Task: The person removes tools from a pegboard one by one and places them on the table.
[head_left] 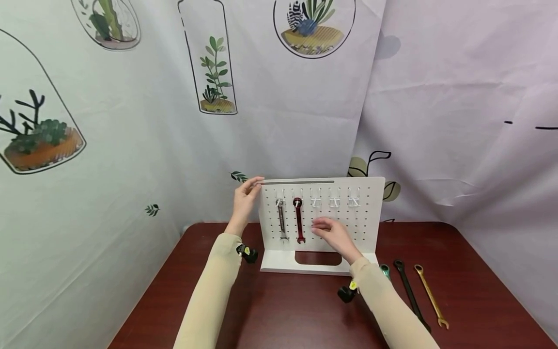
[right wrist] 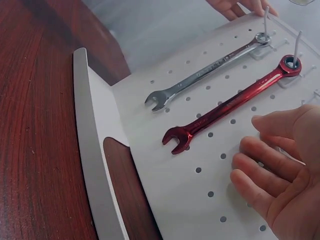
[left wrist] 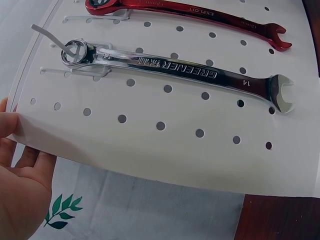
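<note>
One white perforated pegboard (head_left: pixel 374 213) pinched at its upper left corner by your left hand (head_left: pixel 242 206), your right hand (head_left: pixel 334 235) empty before it, fingers (right wrist: pixel 272 159) loosely bent and slightly parted, a glossy red wrench (right wrist: pixel 235 103) and polished chrome wrench (left wrist: pixel 175 67) hanging from hooks (left wrist: pixel 50 39), reddish wood-grained tabletop (head_left: pixel 301 310) beneath

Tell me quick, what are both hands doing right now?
Left hand: closed on the white board, holding its top corner.
Right hand: open, holding nothing.
</note>
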Motion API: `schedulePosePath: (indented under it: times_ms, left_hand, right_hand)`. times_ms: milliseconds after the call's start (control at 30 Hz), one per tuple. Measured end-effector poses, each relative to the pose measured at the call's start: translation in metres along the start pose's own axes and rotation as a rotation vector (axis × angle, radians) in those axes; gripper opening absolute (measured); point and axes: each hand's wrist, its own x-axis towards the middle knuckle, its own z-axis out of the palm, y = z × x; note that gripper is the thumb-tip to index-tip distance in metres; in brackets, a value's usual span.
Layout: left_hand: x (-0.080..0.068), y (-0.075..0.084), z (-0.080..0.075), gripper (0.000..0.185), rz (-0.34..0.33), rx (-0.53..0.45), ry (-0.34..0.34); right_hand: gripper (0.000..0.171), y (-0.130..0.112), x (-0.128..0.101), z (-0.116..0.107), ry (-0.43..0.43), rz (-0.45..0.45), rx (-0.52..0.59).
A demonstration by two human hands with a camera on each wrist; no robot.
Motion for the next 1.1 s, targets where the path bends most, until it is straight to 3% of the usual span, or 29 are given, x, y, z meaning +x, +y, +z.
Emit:
schedulePosePath:
  times_ms: [300,567,1100]
  left_hand:
    - [-0.001,-0.002,-0.001,0.023,0.048,-0.020,0.008]
    - [-0.002,-0.004,-0.002,0.024,0.042,0.002,-0.003]
    - [-0.002,-0.005,-0.002,0.024,0.043,-0.001,-0.012]
  right_hand:
    - [0.031,-0.008,0.007,0.009,-0.018,-0.018,0.029]
    - [0.033,-0.011,0.009,0.017,-0.036,-0.009,0.055]
    - [0.034,-0.025,0.016,0.030,-0.079,-0.033,0.004]
